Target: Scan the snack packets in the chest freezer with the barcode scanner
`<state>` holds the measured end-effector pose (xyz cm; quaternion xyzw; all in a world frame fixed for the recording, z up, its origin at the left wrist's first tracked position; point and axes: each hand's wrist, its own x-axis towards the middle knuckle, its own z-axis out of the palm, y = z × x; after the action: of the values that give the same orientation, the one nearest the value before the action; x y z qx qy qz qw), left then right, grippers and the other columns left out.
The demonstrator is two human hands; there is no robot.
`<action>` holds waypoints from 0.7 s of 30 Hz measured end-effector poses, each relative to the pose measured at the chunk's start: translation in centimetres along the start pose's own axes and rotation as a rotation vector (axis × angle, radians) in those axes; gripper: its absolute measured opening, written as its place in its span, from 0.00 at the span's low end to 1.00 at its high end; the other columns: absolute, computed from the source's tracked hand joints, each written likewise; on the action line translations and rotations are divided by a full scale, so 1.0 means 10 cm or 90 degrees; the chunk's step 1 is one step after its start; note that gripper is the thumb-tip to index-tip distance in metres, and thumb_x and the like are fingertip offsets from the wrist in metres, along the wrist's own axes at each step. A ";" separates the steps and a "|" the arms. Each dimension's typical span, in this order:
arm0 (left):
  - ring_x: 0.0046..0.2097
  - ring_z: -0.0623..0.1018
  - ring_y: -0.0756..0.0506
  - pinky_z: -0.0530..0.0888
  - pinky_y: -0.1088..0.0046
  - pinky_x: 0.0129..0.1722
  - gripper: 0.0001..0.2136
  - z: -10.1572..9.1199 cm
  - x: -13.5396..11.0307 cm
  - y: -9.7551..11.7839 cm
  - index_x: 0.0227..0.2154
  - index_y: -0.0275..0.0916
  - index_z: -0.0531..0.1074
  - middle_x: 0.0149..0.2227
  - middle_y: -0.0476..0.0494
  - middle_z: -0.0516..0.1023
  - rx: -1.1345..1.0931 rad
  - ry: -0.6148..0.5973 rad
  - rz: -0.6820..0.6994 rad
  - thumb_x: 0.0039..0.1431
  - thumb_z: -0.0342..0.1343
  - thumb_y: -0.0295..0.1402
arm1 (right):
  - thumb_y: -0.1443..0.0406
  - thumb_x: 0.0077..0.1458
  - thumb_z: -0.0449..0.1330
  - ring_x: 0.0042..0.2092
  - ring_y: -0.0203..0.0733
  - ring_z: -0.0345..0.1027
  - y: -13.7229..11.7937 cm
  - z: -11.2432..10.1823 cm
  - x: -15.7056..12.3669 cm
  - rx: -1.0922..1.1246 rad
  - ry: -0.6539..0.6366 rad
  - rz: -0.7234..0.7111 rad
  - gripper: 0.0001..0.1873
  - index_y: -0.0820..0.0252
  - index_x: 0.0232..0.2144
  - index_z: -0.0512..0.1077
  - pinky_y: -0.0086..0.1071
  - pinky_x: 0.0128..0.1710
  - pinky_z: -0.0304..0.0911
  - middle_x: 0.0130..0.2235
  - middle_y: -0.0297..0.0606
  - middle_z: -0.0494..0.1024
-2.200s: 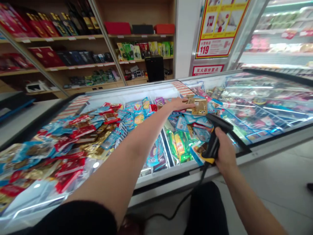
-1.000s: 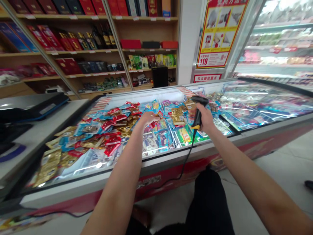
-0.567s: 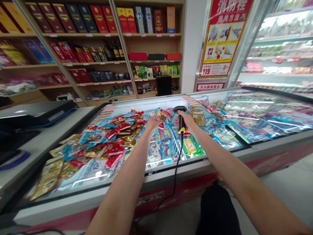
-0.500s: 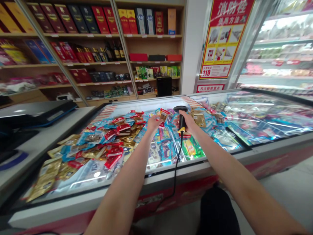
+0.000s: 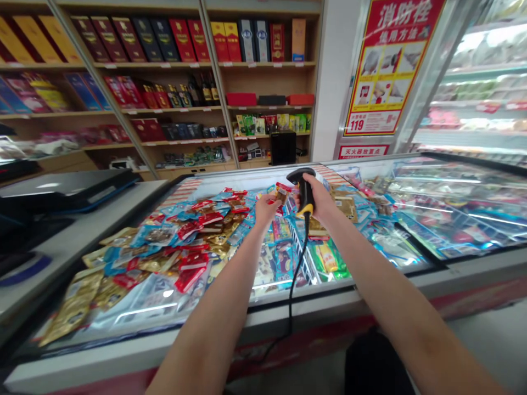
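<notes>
Above the freezer (image 5: pixel 382 288), the left hand (image 5: pixel 267 208) pinches a snack packet (image 5: pixel 282 193) just beside the scanner (image 5: pixel 305 190) the right hand (image 5: pixel 324 201) clasps.

Both arms stretched straight out in front of us, bare, angling in toward each other. Our left arm (image 5: pixel 224 307) ends with the left hand (image 5: pixel 267 207) pinched closed, just beside the right hand (image 5: pixel 321 202). That one, at the end of our right arm (image 5: pixel 382 291), is curled into a tight fist grip.
</notes>
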<state>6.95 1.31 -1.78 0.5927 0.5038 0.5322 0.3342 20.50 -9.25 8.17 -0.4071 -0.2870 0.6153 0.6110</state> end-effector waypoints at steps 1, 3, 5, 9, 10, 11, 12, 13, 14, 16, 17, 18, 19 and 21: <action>0.34 0.77 0.46 0.72 0.72 0.36 0.07 -0.02 -0.01 0.02 0.29 0.39 0.73 0.29 0.49 0.78 0.001 0.016 -0.015 0.44 0.62 0.31 | 0.53 0.66 0.51 0.16 0.35 0.63 -0.02 0.08 0.03 0.016 -0.004 0.002 0.17 0.60 0.31 0.65 0.26 0.14 0.60 0.18 0.34 0.68; 0.33 0.77 0.46 0.71 0.73 0.34 0.07 -0.06 -0.04 0.05 0.29 0.39 0.73 0.27 0.50 0.77 0.005 0.037 -0.037 0.44 0.62 0.31 | 0.51 0.65 0.54 0.16 0.35 0.63 -0.05 0.20 0.08 0.025 -0.022 -0.001 0.18 0.59 0.32 0.65 0.26 0.15 0.62 0.19 0.33 0.69; 0.31 0.76 0.47 0.70 0.73 0.32 0.07 -0.10 -0.05 0.07 0.28 0.39 0.72 0.26 0.50 0.76 0.006 0.040 -0.051 0.44 0.62 0.30 | 0.50 0.64 0.54 0.16 0.35 0.63 -0.04 0.23 0.13 0.017 -0.015 0.003 0.18 0.58 0.32 0.65 0.26 0.15 0.62 0.19 0.32 0.68; 0.30 0.75 0.47 0.70 0.73 0.32 0.07 -0.14 -0.01 0.07 0.27 0.39 0.71 0.25 0.51 0.75 0.001 0.052 -0.059 0.43 0.62 0.30 | 0.52 0.65 0.50 0.15 0.34 0.60 -0.01 0.13 0.15 -0.009 0.013 0.032 0.20 0.60 0.30 0.67 0.24 0.12 0.58 0.17 0.33 0.67; 0.30 0.75 0.47 0.70 0.73 0.32 0.07 -0.14 0.00 0.07 0.27 0.39 0.71 0.25 0.51 0.74 0.001 0.056 -0.057 0.43 0.63 0.29 | 0.53 0.65 0.49 0.14 0.34 0.59 -0.01 0.10 0.14 -0.007 0.010 0.033 0.20 0.60 0.30 0.68 0.24 0.11 0.58 0.16 0.34 0.67; 0.30 0.76 0.47 0.70 0.73 0.32 0.07 -0.14 0.00 0.07 0.27 0.39 0.71 0.25 0.51 0.74 0.001 0.057 -0.053 0.44 0.62 0.29 | 0.53 0.65 0.48 0.14 0.34 0.60 -0.01 0.08 0.12 -0.003 0.003 0.034 0.20 0.61 0.31 0.68 0.24 0.11 0.58 0.16 0.34 0.68; 0.30 0.76 0.47 0.70 0.73 0.32 0.07 -0.14 0.00 0.07 0.27 0.39 0.70 0.24 0.51 0.74 0.000 0.055 -0.050 0.44 0.62 0.29 | 0.54 0.65 0.48 0.15 0.34 0.60 0.00 0.07 0.11 0.002 -0.006 0.034 0.19 0.61 0.32 0.69 0.24 0.11 0.58 0.16 0.34 0.68; 0.30 0.76 0.47 0.70 0.73 0.32 0.06 -0.14 0.00 0.07 0.27 0.39 0.71 0.24 0.51 0.74 -0.001 0.053 -0.048 0.44 0.62 0.29 | 0.54 0.65 0.48 0.15 0.34 0.60 0.00 0.06 0.10 0.005 -0.014 0.036 0.19 0.62 0.32 0.70 0.24 0.11 0.58 0.16 0.34 0.68; 0.30 0.75 0.47 0.70 0.73 0.32 0.06 -0.14 -0.01 0.08 0.27 0.39 0.71 0.24 0.51 0.74 -0.001 0.049 -0.047 0.45 0.62 0.28 | 0.55 0.65 0.48 0.15 0.34 0.60 0.01 0.06 0.09 0.005 -0.021 0.038 0.19 0.62 0.32 0.70 0.24 0.11 0.58 0.16 0.34 0.68; 0.29 0.75 0.47 0.70 0.73 0.31 0.06 -0.13 -0.01 0.07 0.27 0.38 0.71 0.24 0.51 0.74 0.001 0.046 -0.044 0.45 0.62 0.29 | 0.54 0.65 0.49 0.14 0.34 0.60 0.03 0.07 0.10 0.000 -0.026 0.040 0.20 0.63 0.33 0.71 0.24 0.11 0.58 0.16 0.35 0.69; 0.29 0.75 0.47 0.70 0.73 0.31 0.06 -0.13 -0.01 0.07 0.27 0.38 0.71 0.25 0.51 0.74 0.001 0.046 -0.042 0.45 0.62 0.29 | 0.54 0.66 0.49 0.14 0.34 0.60 0.05 0.07 0.11 -0.004 -0.026 0.040 0.20 0.64 0.33 0.71 0.24 0.11 0.58 0.16 0.35 0.69; 0.29 0.74 0.48 0.70 0.73 0.31 0.06 -0.13 -0.01 0.05 0.26 0.38 0.71 0.25 0.51 0.74 -0.001 0.046 -0.039 0.45 0.62 0.29 | 0.54 0.66 0.49 0.14 0.34 0.61 0.06 0.07 0.12 -0.007 -0.027 0.038 0.20 0.64 0.33 0.71 0.24 0.11 0.58 0.16 0.35 0.69; 0.29 0.74 0.48 0.69 0.73 0.31 0.06 -0.13 -0.01 0.04 0.26 0.38 0.71 0.25 0.51 0.74 -0.004 0.047 -0.036 0.45 0.63 0.29 | 0.54 0.66 0.50 0.14 0.34 0.61 0.07 0.07 0.14 -0.009 -0.029 0.037 0.20 0.64 0.33 0.71 0.24 0.11 0.58 0.16 0.35 0.70; 0.29 0.74 0.48 0.69 0.74 0.31 0.06 -0.12 0.01 0.01 0.27 0.38 0.71 0.25 0.51 0.74 -0.009 0.045 -0.032 0.45 0.63 0.29 | 0.54 0.66 0.50 0.14 0.34 0.62 0.09 0.07 0.16 -0.007 -0.034 0.034 0.20 0.64 0.33 0.70 0.23 0.11 0.59 0.17 0.35 0.70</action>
<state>5.82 1.21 -1.39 0.5582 0.5263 0.5476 0.3340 19.57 -7.70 7.48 -0.4012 -0.2955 0.6404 0.5844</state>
